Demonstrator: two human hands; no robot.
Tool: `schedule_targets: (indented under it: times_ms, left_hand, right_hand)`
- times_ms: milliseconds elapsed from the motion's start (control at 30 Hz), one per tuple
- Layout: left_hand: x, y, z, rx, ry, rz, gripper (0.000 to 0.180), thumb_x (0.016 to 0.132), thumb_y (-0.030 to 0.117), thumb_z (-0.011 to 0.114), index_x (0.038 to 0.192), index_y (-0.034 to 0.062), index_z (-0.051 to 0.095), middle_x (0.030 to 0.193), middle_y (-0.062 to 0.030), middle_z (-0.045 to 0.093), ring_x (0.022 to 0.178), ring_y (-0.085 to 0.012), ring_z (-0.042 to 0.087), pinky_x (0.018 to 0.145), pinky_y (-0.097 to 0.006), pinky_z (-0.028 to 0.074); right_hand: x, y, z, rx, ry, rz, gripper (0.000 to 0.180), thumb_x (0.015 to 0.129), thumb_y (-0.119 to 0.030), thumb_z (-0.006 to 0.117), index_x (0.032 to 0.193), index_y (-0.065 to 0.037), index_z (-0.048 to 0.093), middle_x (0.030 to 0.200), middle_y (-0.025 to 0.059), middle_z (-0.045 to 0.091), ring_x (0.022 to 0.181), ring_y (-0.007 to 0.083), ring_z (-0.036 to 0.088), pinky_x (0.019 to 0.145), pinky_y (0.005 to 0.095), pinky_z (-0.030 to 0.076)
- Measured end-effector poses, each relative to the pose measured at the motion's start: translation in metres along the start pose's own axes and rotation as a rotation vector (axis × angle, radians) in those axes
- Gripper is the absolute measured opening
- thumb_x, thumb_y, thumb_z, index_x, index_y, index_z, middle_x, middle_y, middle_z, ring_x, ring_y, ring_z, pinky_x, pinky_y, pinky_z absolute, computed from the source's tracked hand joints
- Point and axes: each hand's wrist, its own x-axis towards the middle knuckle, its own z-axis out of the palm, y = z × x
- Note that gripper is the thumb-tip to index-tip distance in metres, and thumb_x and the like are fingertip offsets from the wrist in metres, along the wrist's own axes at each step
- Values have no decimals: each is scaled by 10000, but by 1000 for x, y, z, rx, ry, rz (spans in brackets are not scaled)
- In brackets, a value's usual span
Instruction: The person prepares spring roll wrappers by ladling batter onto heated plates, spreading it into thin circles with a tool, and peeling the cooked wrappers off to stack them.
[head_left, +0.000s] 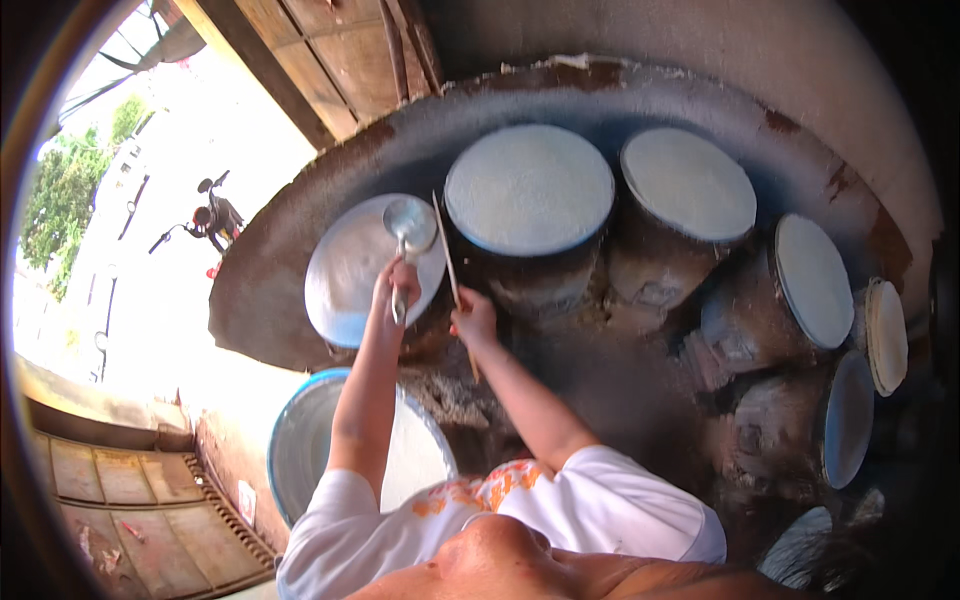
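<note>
Nearest you, your left hand (400,285) is clenched on the ladle (411,228), its bowl over the cloth-topped steamer (350,280) at the stove's (260,300) left edge. Grip it low on the stiff handle; loaded, it will feel bowl-heavy and may drip. Your right hand (474,320) pinches the light, rigid bamboo stick (453,280).
</note>
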Motion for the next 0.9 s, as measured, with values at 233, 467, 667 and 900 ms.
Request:
schedule_targets:
  times_ms: [233, 467, 667, 900]
  left_hand:
    - [26, 21, 2, 728, 280, 351, 441, 946, 124, 478, 1352, 269, 386, 597, 37, 345, 424, -57, 318, 375, -201, 281]
    - [25, 51, 11, 1330, 498, 647, 554, 905, 102, 523, 1420, 173, 331, 571, 13, 412, 400, -93, 379, 360, -259, 355]
    - [-20, 88, 4, 1619, 742, 676, 531, 908, 106, 520, 1407, 222, 381, 552, -6, 435, 377, -109, 409, 333, -274, 356]
    - [-46, 98, -9, 1356, 760, 839, 536, 920, 106, 502, 1419, 221, 343, 538, 5, 398, 357, -107, 373, 318, -269, 326]
  right_hand:
    - [60, -15, 48, -572, 239, -512, 415, 641, 38, 597, 1055, 18, 597, 976, 202, 553, 926, 387, 525, 832, 398, 441]
    - [54, -57, 55, -894, -88, -395, 344, 703, 20, 562, 1046, -10, 562, 1048, 182, 499, 959, 376, 499, 819, 435, 457]
    - [40, -52, 16, -926, -43, -591, 230, 760, 0, 525, 981, -37, 577, 980, 105, 522, 923, 324, 508, 752, 422, 490]
    - [85, -54, 63, -838, -152, -719, 253, 722, 15, 510, 944, -41, 617, 981, 111, 575, 925, 325, 527, 778, 386, 481]
